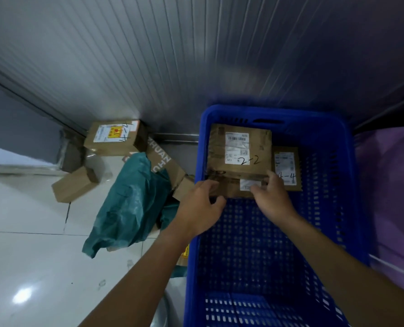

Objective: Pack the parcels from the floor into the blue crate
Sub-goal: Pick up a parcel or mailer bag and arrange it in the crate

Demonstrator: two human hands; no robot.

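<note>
A small brown parcel point(229, 188) is gripped by the left hand point(202, 208) and right hand point(272, 197) inside the blue crate point(351, 185), near two labelled boxes point(239, 149) at its far end.

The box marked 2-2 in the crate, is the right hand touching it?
Touching. The head view shows the right hand with a fingertip resting on the near right corner of the box marked 2-2.

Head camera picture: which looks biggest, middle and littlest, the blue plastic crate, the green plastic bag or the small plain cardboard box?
1. Blue plastic crate, by far.
2. Green plastic bag.
3. Small plain cardboard box, though it lies farther away, so it may look smaller than it is.
</note>
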